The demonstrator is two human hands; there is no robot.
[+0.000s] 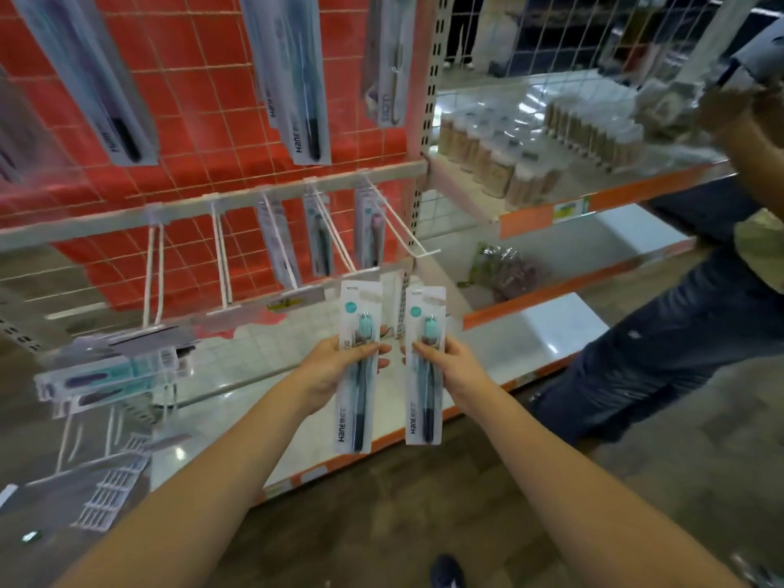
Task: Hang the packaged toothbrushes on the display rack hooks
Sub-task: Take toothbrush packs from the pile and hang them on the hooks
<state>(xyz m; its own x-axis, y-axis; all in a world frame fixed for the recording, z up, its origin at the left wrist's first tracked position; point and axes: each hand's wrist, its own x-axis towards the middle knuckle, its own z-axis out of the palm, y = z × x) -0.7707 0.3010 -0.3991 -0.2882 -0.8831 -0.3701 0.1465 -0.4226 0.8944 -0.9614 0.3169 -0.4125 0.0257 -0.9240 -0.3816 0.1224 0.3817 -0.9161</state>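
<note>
A few packs already hang on the rack bar (254, 197). Below it, the left hand (335, 367) grips one toothbrush pack (356, 375) and the right hand (445, 362) grips another pack (424, 371); both are unhung.

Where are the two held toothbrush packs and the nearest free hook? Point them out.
Left-hand toothbrush pack (355, 418): head view, lower card face.
Right-hand toothbrush pack (424, 411), head view, lower card face.
Free hook (403, 231): head view, mid-length of wire.

Blurred packs (106, 371) lower left; bystander (695, 333) cropped.
</note>
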